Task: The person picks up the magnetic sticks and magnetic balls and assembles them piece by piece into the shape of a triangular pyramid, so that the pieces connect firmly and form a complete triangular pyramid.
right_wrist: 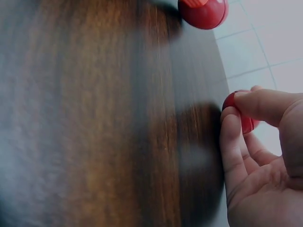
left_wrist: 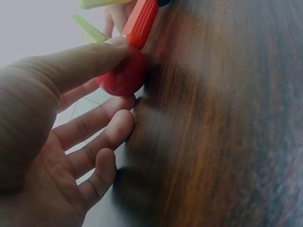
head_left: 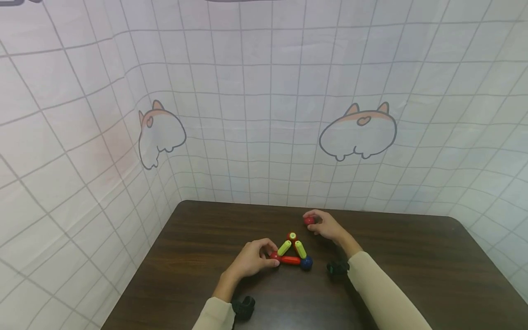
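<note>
My left hand [head_left: 252,259] pinches a red ball [head_left: 274,256] at the left corner of a small triangle of rods and balls. In the left wrist view the thumb lies over this ball [left_wrist: 124,78], where a red rod [left_wrist: 143,22] joins it. That rod runs to a dark blue ball [head_left: 306,262]. Two yellow-green rods [head_left: 284,248] slant up from the lower corners, and another red ball [head_left: 292,237] with a pale-ended piece forms the far corner. Beyond it, my right hand [head_left: 328,228] holds a loose red ball [right_wrist: 248,124] between thumb and fingers.
The dark wood table [head_left: 412,266] carries the triangle near its middle. A white grid-patterned curtain [head_left: 272,114] hangs behind the far edge and along the sides. Black wrist devices [head_left: 244,308] sit under both forearms, close over the tabletop.
</note>
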